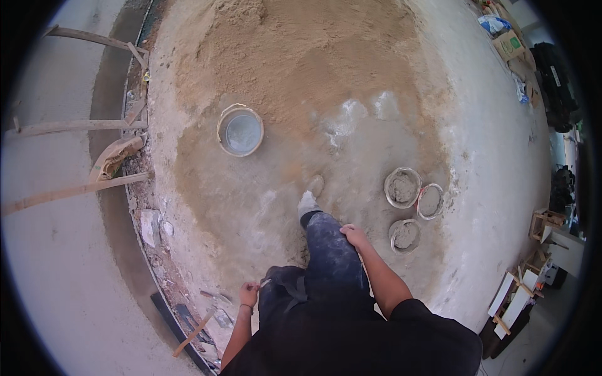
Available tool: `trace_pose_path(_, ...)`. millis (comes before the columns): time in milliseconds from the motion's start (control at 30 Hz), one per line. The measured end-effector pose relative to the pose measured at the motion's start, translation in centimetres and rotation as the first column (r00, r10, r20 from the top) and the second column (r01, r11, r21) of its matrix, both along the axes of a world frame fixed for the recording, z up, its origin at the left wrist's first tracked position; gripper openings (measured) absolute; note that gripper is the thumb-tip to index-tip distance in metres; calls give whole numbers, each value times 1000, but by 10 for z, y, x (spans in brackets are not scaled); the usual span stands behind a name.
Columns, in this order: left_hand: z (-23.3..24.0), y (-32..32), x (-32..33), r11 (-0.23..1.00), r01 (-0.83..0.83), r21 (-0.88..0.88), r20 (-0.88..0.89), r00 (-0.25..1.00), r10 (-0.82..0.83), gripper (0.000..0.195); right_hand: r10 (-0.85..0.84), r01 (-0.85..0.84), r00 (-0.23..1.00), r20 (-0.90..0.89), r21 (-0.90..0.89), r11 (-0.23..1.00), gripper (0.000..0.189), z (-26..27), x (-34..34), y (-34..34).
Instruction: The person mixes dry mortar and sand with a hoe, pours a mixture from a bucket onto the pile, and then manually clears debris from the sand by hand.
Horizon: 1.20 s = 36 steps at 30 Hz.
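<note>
My left hand [249,294] is beside my left thigh, its fingers bent near a small pale item at the trouser leg; whether it holds this I cannot tell. At my right thigh is my right hand [353,234], its fingers against the dusty dark trousers [331,249]. Several buckets stand on the sandy ground. A larger bucket of greyish water [242,133] is ahead on the left. To the right, a bucket of grey mortar-like mix [402,187] touches a smaller bucket [430,201], and another bucket [405,236] sits just nearer to me.
A broad sand heap [320,51] lies ahead. Wooden poles [75,126] and a torn paper sack [117,157] are along the left edge, with rubble [151,228] and a hammer-like tool [215,296] nearer me. Timber pieces [515,301] and a cardboard box [509,45] are far right.
</note>
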<state>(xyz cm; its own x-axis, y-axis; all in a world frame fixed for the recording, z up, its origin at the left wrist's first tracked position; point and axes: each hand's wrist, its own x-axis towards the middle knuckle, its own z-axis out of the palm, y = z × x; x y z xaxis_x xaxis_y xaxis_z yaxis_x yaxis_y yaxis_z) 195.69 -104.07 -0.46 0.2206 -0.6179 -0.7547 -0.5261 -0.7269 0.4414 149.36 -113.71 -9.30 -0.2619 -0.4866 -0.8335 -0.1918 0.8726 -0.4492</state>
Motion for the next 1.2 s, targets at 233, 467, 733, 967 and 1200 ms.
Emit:
trace_pose_path(233, 24, -175, -53, 985, -167, 52, -96, 981, 171, 29, -160, 177, 960, 230, -59, 982, 33, 101, -1, -144)
trace_pose_path(467, 26, -351, -98, 992, -122, -38, -192, 975, 112, 34, -44, 44, 999, 2, 58, 997, 26, 64, -42, -161)
trace_pose_path(733, -6, -581, -139, 981, 142, 129, -100, 987, -130, 56, -329, 318, 942, 62, 142, 937, 24, 82, -62, -267)
trace_pose_path(967, -5, -693, -166, 893, 414, 178, -52, 910, -412, 58, -177, 194, 979, -97, 212, 958, 67, 144, -62, -415)
trace_pose_path(1200, -13, -743, -173, 950, 205, 237, -175, 970, -166, 44, -177, 193, 978, -110, 162, 968, 72, 157, -88, -487)
